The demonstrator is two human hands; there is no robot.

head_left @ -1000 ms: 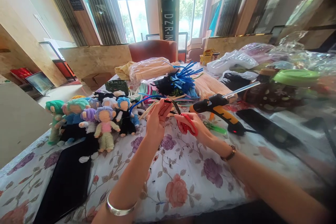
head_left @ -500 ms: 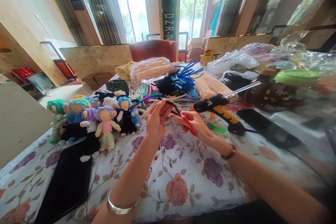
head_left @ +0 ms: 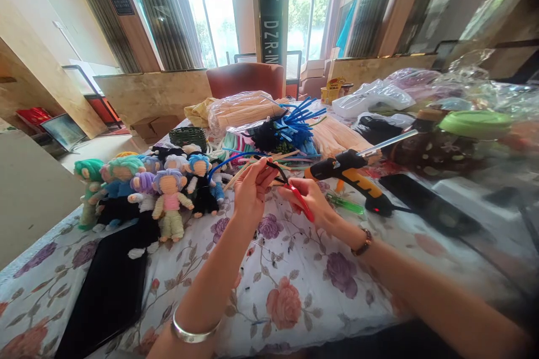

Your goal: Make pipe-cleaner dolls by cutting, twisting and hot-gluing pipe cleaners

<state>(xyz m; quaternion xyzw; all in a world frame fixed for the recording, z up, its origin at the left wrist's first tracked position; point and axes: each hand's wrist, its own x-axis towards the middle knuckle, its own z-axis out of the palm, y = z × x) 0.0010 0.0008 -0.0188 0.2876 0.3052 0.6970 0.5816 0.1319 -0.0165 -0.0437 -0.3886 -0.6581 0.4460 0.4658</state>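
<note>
Near the middle of the view, my left hand (head_left: 251, 188) pinches a thin black strip (head_left: 275, 166) between thumb and fingers. My right hand (head_left: 309, 199) is closed round the red handles of a pair of scissors (head_left: 301, 202), which point up and left toward the strip. The blades are too small to tell whether they touch it. Just beyond the hands lies a bundle of blue and black fuzzy stems (head_left: 295, 126). A black and orange glue gun (head_left: 357, 179) with a clear stick rests to the right of my right hand.
Several small yarn dolls (head_left: 170, 196) stand at the left, behind a black tablet (head_left: 109, 286). Peach stems in plastic (head_left: 244, 111) lie at the back. A green-handled tool (head_left: 345, 203), a dark phone-like slab (head_left: 425, 202) and plastic bags (head_left: 374, 98) are on the right of the flowered cloth (head_left: 286, 303).
My right hand and the scissors have shifted very slightly, with the handles now a little steeper. My left hand keeps its pinch on the black strip.
</note>
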